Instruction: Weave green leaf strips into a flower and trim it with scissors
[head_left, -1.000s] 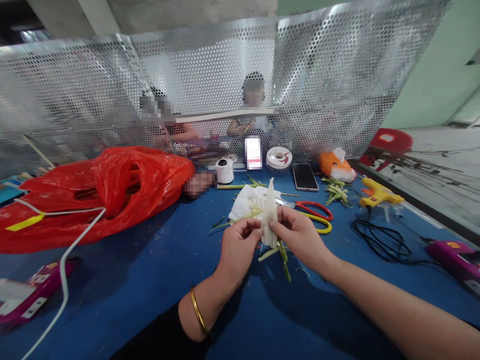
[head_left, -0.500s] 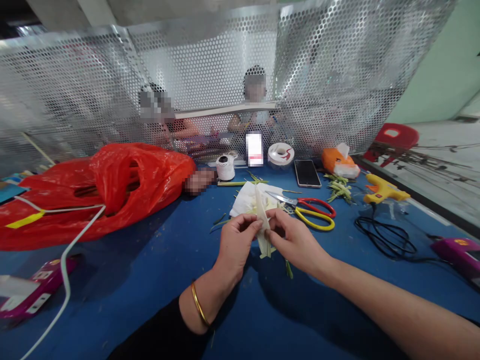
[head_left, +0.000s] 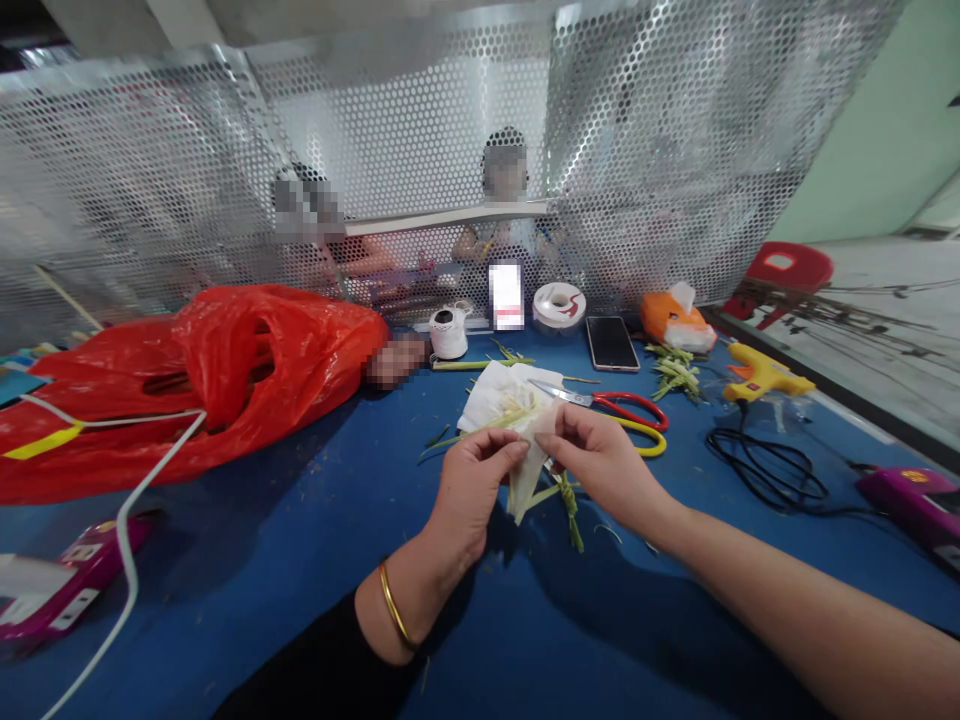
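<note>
A thin, pale, husk-like strip point(head_left: 528, 482) is pinched between the thumbs and fingers of both hands, above the blue table. My left hand point(head_left: 469, 490) grips its left side, and my right hand point(head_left: 615, 468) grips the upper right edge. Beside the strip's lower end lies a green knotted or twisted plant piece point(head_left: 571, 515). Just beyond my fingers, a white tissue point(head_left: 489, 392) bears pale green shreds. Scissors point(head_left: 628, 404) with one red and one yellow handle lie behind my right hand, which partly hides them.
A red plastic bag point(head_left: 292, 370) covers the left side. Along the back stand a thread spool point(head_left: 448, 335), a lit phone point(head_left: 506, 295) and a tape roll point(head_left: 559, 306). Rightward are a dark phone point(head_left: 612, 343), tissue pack point(head_left: 679, 322), green scraps point(head_left: 675, 372) and a yellow glue gun point(head_left: 765, 372) with its cable.
The pale strip has been spread wider and turned, its upper part leaning right. My right hand has moved slightly up and right, and more of the green piece shows.
</note>
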